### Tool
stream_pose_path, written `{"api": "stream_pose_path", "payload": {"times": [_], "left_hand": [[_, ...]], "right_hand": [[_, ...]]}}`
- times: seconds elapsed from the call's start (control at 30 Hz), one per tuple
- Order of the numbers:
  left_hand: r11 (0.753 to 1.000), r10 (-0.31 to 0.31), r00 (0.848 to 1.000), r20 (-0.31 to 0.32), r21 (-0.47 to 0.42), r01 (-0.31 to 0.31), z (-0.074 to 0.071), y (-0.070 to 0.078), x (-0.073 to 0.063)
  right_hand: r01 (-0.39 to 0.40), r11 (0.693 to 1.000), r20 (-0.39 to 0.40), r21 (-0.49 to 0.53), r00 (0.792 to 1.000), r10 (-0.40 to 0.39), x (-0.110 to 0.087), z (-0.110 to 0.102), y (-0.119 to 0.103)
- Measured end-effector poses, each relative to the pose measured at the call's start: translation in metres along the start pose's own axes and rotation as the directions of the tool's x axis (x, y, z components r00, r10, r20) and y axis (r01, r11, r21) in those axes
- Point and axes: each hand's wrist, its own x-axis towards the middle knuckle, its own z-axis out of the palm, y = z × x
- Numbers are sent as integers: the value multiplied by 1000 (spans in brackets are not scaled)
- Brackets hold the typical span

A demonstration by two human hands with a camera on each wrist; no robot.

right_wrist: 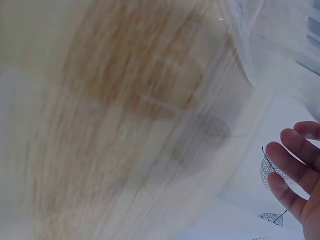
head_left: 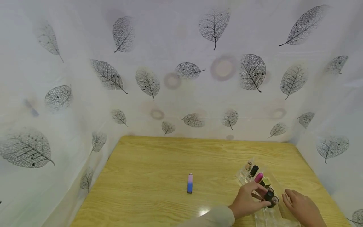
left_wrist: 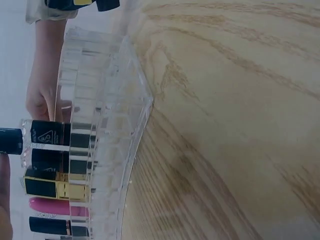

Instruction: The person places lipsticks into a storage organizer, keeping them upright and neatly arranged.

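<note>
At the front right of the head view, my left hand [head_left: 246, 199] pinches a black lipstick tube [head_left: 268, 195] between thumb and fingers, over a clear lipstick organizer [head_left: 241, 176]. In the left wrist view, the held tube [left_wrist: 11, 141] is level with the patterned black lipsticks [left_wrist: 47, 132] standing in the organizer. Farther along the row come a black-and-gold lipstick [left_wrist: 42, 186], a pink one [left_wrist: 52, 206] and another black one [left_wrist: 49, 226]. My right hand [head_left: 303, 206] is at the organizer's right side, fingers loosely bent and holding nothing; whether it touches the organizer I cannot tell.
A pink-and-blue lipstick tube [head_left: 190, 183] lies alone on the wood-grain table [head_left: 147, 170], left of the organizer. Pale sheeting with a leaf print [head_left: 198, 94] encloses the table at the back and both sides.
</note>
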Motion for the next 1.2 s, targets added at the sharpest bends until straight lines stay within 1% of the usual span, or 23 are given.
{"api": "stream_pose_path", "payload": {"times": [0.07, 0.17, 0.33, 0.43, 0.5, 0.6, 0.67, 0.73, 0.83, 0.9, 1.0, 1.2], "left_hand": [[999, 20, 1000, -4, 29, -20, 4, 0, 1], [997, 42, 999, -8, 66, -41, 10, -1, 1], [996, 48, 999, -7, 80, -47, 19, -3, 2], [996, 35, 999, 1, 85, -35, 24, -4, 2], [994, 37, 999, 11, 98, -38, 28, -6, 2], [995, 28, 999, 22, 94, -30, 34, -11, 1], [993, 33, 999, 20, 111, -35, 37, -13, 1], [989, 40, 999, 15, 140, -42, 39, -14, 0], [979, 69, 998, 12, 194, -70, 41, -14, -1], [973, 83, 996, 11, 213, -83, 42, -14, -2], [970, 89, 996, 9, 226, -88, 44, -16, -3], [973, 75, 997, -2, 219, -72, 48, -20, -4]], "right_hand": [[28, 1000, -41, -12, 999, -28, 0, 1, 1], [47, 999, -54, -18, 997, -48, 0, 1, 1], [41, 999, -28, -16, 999, -41, 0, 0, 1], [37, 999, -29, -19, 999, -38, 0, 0, 0], [22, 1000, -23, -9, 999, -23, 0, 0, 0], [-4, 1000, -9, 10, 1000, 4, 0, 0, -1], [-29, 999, 14, 31, 999, 29, 0, 0, -1], [-37, 998, 27, 42, 999, 36, -1, 1, -1], [-45, 998, 38, 50, 998, 43, -1, 2, 0], [-48, 998, 45, 49, 998, 46, -2, 2, 0], [-54, 997, 59, 46, 997, 51, -2, 1, 0], [-68, 997, 69, 43, 995, 65, -1, -1, -1]]}}
